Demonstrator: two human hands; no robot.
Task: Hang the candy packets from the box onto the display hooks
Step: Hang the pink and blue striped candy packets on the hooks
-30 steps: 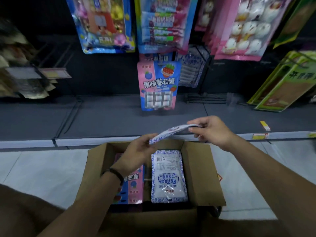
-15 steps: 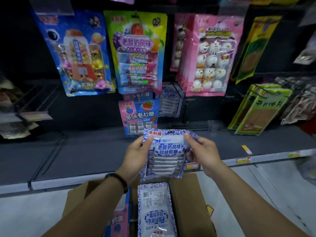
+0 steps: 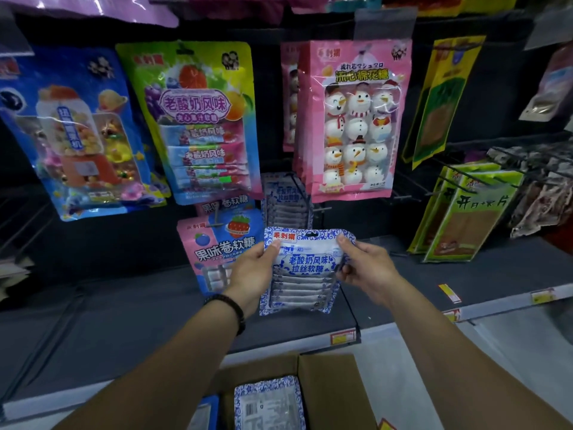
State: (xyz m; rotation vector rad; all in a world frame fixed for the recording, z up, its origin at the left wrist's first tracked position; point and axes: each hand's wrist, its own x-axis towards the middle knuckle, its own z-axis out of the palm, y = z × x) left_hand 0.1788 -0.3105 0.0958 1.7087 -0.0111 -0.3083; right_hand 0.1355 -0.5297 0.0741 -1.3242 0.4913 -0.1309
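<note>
**Packet raised toward its hook, not yet hung**

At centre frame the person holds a blue-and-white candy packet [image 3: 305, 265] upright. The left hand [image 3: 252, 268] pinches its left edge and the right hand [image 3: 364, 268] its right edge, thumbs on the front and fingers curled behind. Its hang hole is on no hook. Matching packets [image 3: 286, 203] already hang just above and behind it. The box [image 3: 328, 386] at the bottom edge holds at least one more packet [image 3: 268, 401], so several likely remain to hang. Half a second earlier the held packet sat lower, just above the box; it is now nearer the hanging row.
</note>
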